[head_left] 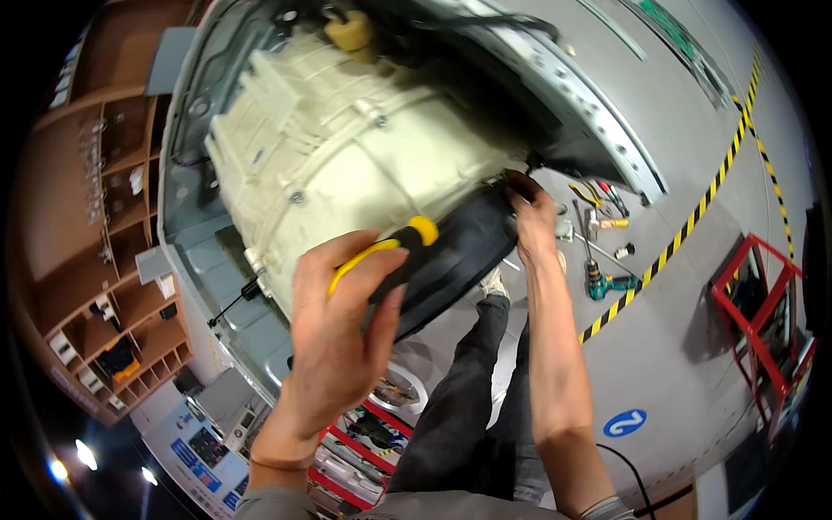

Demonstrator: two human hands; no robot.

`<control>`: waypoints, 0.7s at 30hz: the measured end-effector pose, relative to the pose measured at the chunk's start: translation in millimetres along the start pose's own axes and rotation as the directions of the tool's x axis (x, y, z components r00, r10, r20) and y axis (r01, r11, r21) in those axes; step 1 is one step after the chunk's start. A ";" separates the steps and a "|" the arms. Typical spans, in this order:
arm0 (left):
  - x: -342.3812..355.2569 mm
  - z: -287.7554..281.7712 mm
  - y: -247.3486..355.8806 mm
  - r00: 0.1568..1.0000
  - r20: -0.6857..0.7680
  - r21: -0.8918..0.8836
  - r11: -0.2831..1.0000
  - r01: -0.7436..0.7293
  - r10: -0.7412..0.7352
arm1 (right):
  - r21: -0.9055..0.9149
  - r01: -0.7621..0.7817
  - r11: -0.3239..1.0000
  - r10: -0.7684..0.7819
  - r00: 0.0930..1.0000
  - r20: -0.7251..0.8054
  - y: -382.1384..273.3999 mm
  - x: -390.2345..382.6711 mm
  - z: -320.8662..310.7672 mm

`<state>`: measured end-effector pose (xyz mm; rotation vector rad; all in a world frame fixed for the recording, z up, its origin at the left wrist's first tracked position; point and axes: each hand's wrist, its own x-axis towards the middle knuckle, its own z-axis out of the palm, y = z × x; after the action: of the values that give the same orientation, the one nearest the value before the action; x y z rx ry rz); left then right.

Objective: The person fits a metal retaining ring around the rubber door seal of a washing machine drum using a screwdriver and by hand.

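Left grip (340,319) curls around a screwdriver (411,237), apparently.

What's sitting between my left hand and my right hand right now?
In the head view, between your left hand and right hand lie the yellow-tipped end of the tool handle and a black, rubber-looking gasket.

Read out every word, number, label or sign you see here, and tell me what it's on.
I won't copy wording or numbers, but markings show here:
Floor: a blue oval sign with a large white numeral, legible.
Lower left: a white-and-blue poster panel, print too small to read.
Cream plastic tub: a small blue mark, too blurred to read.
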<state>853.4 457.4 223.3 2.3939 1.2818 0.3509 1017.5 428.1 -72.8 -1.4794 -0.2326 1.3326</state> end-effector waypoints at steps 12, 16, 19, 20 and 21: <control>-10.1 19.0 -10.9 0.994 -0.083 -0.019 0.998 0.063 -0.065 | -0.092 0.177 0.980 -0.189 0.972 -0.137 26.4 6.7 9.7; -9.4 14.2 -24.5 0.993 -0.118 0.076 0.997 0.007 0.002 | -0.284 0.200 0.937 -0.247 0.959 -0.137 5.5 -4.7 13.4; -6.3 12.9 -29.4 0.980 -0.197 0.077 0.997 0.025 -0.010 | -0.252 0.266 0.930 -0.315 0.932 -0.180 12.9 -4.6 18.6; -4.8 18.6 -27.3 0.968 -0.247 0.068 0.996 0.061 -0.043 | -0.261 0.270 0.927 -0.324 0.927 -0.190 12.9 -6.3 19.0; -3.0 21.5 -25.7 0.961 -0.271 0.094 0.992 0.086 -0.057 | -0.230 0.224 0.947 -0.271 0.942 -0.199 11.2 -9.8 17.7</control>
<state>841.5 462.8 192.3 2.4419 1.5357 0.6185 994.5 426.4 -72.0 -1.6989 -0.4032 0.9475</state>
